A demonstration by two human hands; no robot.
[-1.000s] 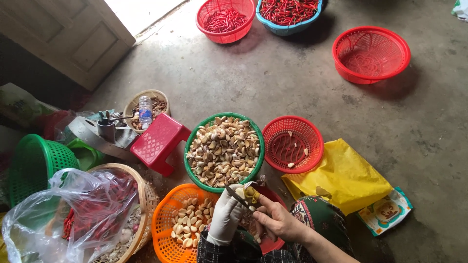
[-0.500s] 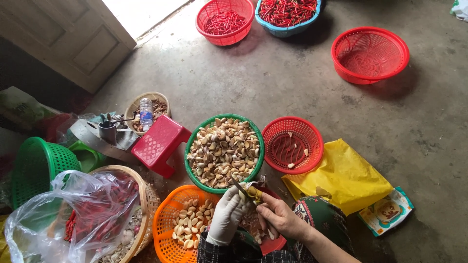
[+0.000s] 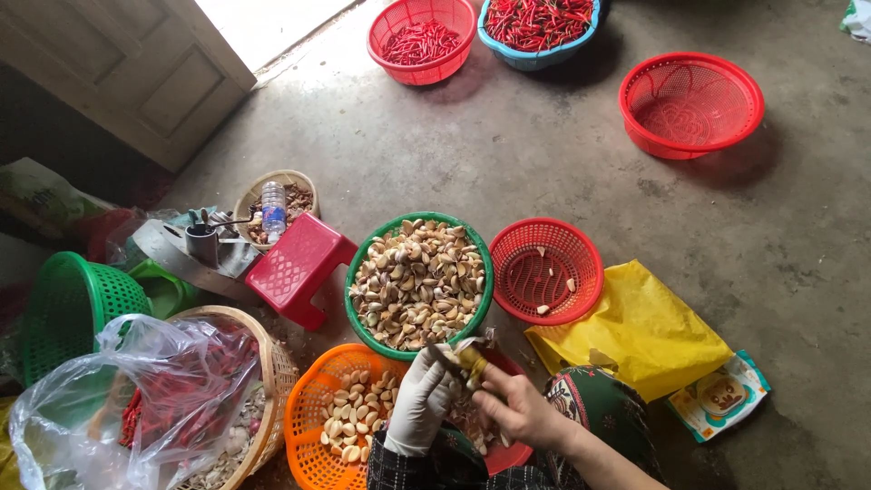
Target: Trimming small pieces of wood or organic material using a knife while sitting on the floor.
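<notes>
My left hand (image 3: pixel 422 399), in a white glove, pinches a garlic clove (image 3: pixel 448 351) just below the green basket (image 3: pixel 360 265) of unpeeled cloves. My bare right hand (image 3: pixel 517 410) grips a small yellow-handled knife (image 3: pixel 469 357) whose blade meets the clove. Both hands hover over the gap between an orange basket (image 3: pixel 308 410) of peeled cloves and a red basket partly hidden under my right hand. A small red basket (image 3: pixel 545 232) to the right holds a few pieces.
A red stool (image 3: pixel 299 265), a green basket (image 3: pixel 73 304), a woven basket with a clear bag of chillies (image 3: pixel 172 390) stand on the left. A yellow bag (image 3: pixel 640 331) lies on the right. Chilli baskets (image 3: pixel 422 41) and one without contents (image 3: pixel 691 104) sit far off on the concrete floor.
The hands have stayed in the same place with clove and knife; only small shifts of the fingers and the knife show.
</notes>
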